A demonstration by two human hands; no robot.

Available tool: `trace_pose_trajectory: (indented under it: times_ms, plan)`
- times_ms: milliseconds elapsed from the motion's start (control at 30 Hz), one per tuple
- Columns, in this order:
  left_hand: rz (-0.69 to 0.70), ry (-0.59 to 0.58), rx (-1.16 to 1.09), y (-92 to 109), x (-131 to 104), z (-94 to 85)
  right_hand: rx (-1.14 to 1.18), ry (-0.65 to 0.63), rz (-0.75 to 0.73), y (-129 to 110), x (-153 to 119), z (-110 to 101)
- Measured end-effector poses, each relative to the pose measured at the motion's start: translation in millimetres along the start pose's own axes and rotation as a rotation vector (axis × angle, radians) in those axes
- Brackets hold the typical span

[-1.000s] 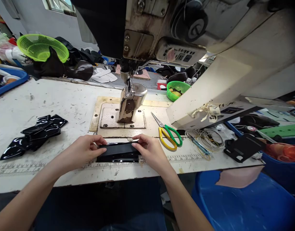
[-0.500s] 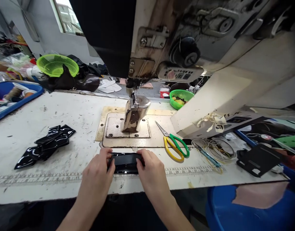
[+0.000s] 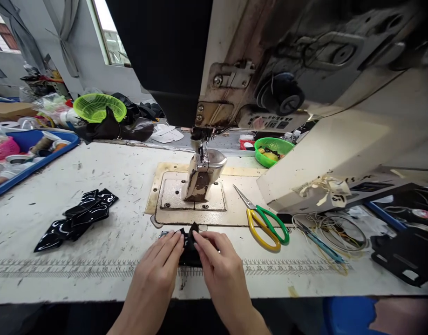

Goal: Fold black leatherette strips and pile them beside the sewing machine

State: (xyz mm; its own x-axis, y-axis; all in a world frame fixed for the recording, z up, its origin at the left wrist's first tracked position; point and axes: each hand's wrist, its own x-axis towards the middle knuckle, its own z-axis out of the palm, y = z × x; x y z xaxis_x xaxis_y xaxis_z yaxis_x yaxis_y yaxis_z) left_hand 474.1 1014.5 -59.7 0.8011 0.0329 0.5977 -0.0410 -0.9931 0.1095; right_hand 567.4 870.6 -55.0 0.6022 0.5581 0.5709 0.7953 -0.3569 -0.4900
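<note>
At the bottom centre, 2 forearms come in from the lower edge, slanting inward. The left hand (image 3: 157, 270) lies palm down, fingers straight and side by side, resting on the left part of 1 black strip (image 3: 190, 257); its thumb is hidden, so I can't tell whether it grips. The right hand (image 3: 222, 267) is curled, thumb and fingertips closed on a raised fold of that strip, which sits between the 2 hands, just below the middle of the frame. Under them, 1 ruler scale (image 3: 269, 266) crosses the white table (image 3: 130, 186). Right of centre lies 1 pair of scissors (image 3: 268, 228), 1 handle yellow, 1 green, blades slightly apart. At left is 1 pile of shiny black pieces (image 3: 77, 218), overlapping too much to count. Farther up stand 1 sewing machine (image 3: 201, 179) and 2 green baskets (image 3: 275, 158).
</note>
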Motion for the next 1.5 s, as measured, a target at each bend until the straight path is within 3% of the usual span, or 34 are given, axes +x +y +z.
trace_pose_trajectory:
  times_ms: [267,600,833,1200,1500]
  plan:
    - [0.041,-0.076,-0.152,-18.8,7.4,-9.4,0.204,-0.131,-0.165,22.6,9.2,-7.7]
    - [0.224,-0.214,-0.117,-35.4,0.3,-9.9,0.141,-0.31,-0.284,40.8,5.2,-17.0]
    - [0.237,-0.21,-0.072,-33.3,1.1,-10.3,0.043,-0.382,-0.33,36.8,7.6,-20.0]
    - [0.246,-0.205,-0.031,-32.0,1.4,-10.0,0.003,-0.368,-0.358,35.0,8.4,-17.4]
    - [0.293,-0.238,0.094,-15.7,-9.9,-6.9,-0.228,-0.473,-0.401,13.8,-4.7,-19.5]
